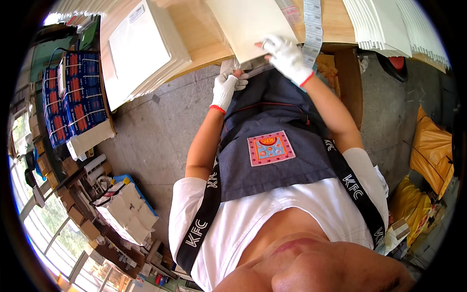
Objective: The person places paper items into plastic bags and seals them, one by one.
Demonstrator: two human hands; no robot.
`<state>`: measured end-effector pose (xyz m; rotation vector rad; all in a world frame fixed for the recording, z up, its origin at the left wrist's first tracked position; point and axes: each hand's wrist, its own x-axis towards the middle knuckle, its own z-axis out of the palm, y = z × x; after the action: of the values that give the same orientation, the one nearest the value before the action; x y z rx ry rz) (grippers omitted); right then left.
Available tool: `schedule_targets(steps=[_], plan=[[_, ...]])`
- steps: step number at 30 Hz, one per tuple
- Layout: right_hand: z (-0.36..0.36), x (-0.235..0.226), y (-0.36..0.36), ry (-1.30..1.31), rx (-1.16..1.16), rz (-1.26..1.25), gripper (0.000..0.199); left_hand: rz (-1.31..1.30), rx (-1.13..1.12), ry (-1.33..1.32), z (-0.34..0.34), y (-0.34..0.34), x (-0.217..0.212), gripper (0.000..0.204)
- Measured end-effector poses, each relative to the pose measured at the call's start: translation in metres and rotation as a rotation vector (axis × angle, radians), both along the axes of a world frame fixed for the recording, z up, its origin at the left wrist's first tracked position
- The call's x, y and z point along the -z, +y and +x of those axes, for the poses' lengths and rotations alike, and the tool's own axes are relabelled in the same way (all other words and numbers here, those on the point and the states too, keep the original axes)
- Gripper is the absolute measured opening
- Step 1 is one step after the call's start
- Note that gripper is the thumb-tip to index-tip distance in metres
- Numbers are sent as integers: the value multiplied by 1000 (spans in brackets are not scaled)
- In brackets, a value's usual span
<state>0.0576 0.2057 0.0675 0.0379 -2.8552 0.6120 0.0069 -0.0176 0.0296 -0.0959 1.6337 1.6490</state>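
Observation:
A cream-white flat panel (253, 27) in clear plastic lies at the table's front edge. My left hand (226, 87), in a white glove with a red cuff, is closed at the panel's near corner. Its fingers pinch the clear plastic film (237, 64) there. My right hand (288, 59), gloved alike with bare fingertips showing, rests on the panel's right edge, fingers stretched out over it. A strip of printed labels (312, 29) hangs over the table edge beside the right hand.
A stack of white panels in clear film (146, 56) stands on the wooden table (199, 27) to the left. More white panels (384, 29) are piled at the right. Blue-and-red bundles (78, 92) stand at the left, and yellow bags (430, 151) lie at the right.

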Motion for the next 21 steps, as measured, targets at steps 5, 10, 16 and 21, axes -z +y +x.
schedule_targets(steps=[5, 10, 16, 21], plan=[[-16, 5, 11, -30, -60, 66, 33, -14, 13, 5, -7, -4, 0, 29], [-1, 19, -38, -50, -187, 1, 18, 11, -2, -36, -2, -7, -5, 30], [-13, 16, -68, -170, -169, 121, 18, 38, -28, -43, -4, -9, -3, 25], [22, 16, -23, -215, -166, -1065, 13, 51, -110, -22, -3, -10, 3, 23]])
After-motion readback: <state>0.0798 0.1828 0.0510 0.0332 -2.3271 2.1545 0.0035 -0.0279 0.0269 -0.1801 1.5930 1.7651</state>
